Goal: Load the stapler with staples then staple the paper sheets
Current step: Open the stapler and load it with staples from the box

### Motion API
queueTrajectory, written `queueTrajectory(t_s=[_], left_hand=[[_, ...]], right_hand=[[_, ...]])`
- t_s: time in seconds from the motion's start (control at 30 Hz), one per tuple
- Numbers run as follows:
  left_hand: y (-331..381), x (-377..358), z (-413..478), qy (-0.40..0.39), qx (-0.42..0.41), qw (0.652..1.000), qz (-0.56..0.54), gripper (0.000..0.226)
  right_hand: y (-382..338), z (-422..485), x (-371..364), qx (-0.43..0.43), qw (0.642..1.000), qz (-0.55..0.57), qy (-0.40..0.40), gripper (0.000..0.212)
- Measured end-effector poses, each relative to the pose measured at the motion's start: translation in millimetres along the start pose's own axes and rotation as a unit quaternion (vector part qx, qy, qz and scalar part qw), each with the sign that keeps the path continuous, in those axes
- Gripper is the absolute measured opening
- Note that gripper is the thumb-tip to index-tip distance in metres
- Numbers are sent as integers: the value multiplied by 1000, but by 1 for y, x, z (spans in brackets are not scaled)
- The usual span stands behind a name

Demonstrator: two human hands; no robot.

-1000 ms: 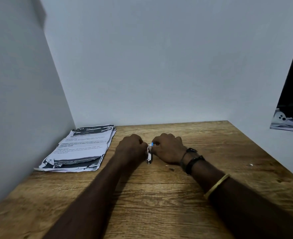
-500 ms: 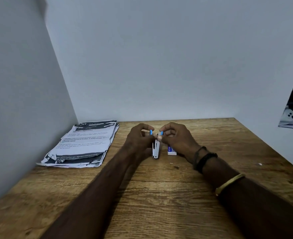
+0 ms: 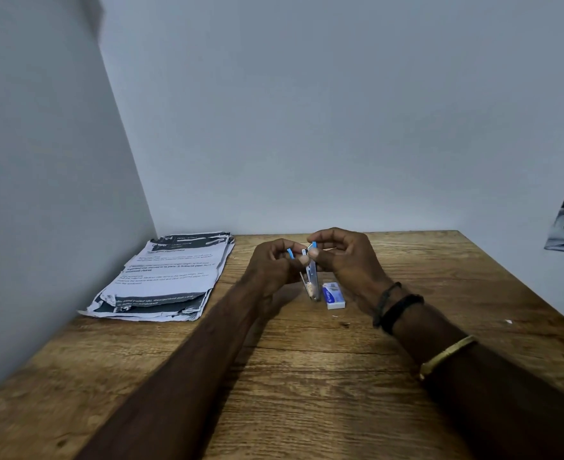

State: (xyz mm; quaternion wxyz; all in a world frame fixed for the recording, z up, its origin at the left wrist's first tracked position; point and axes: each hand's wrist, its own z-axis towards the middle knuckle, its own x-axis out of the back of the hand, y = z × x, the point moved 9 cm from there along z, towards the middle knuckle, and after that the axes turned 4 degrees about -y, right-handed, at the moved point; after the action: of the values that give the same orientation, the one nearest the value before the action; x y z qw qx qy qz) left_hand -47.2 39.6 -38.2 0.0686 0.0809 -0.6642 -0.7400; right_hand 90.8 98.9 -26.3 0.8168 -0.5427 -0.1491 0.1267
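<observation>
1. Location: stapler (image 3: 311, 277) is held above the table (image 3: 307, 376), between both hands, approx. mid-table. Staple box (image 3: 333, 295) lies just beside it, on the right.
2. Left hand (image 3: 274, 265): fingers curled, pinching one blue-tipped arm of the stapler.
3. Right hand (image 3: 343, 257): thumb and forefinger pinch the other blue-tipped arm.
4. Orientation: stapler is opened in a V; long axis approx. upright, hinge end down, blue tips up.
5. Risk: spring may snap the arms shut on a fingertip if either pinch slips.
6. Risk: staples could spill; whether any are loaded cannot be told.
7. Paper sheets (image 3: 167, 277) lie well apart, left, unstapled.
</observation>
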Motion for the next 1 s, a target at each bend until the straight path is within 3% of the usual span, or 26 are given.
queueTrajectory(t_s=[0.23, 0.37, 0.53, 0.7, 0.87, 1.0], left_hand=[[-9, 18, 5, 46, 19, 990, -134, 17], [-19, 22, 10, 98, 41, 969, -221, 7], [-35, 17, 6, 102, 135, 935, -313, 7], [-36, 35, 9, 170, 124, 904, -371, 20], [-35, 50, 7, 167, 99, 924, -329, 16], [-28, 46, 8, 172, 78, 930, -315, 22]], right_hand=[[-3, 3, 15, 3, 995, 89, 48, 16], [-1, -1, 20, 4, 987, 139, 83, 18], [-12, -6, 23, 60, 985, 120, 109, 22], [-29, -9, 1, 107, 993, -40, -4, 17], [-27, -27, -40, 155, 943, -249, -155, 21], [-22, -33, -53, 149, 919, -301, -207, 28]])
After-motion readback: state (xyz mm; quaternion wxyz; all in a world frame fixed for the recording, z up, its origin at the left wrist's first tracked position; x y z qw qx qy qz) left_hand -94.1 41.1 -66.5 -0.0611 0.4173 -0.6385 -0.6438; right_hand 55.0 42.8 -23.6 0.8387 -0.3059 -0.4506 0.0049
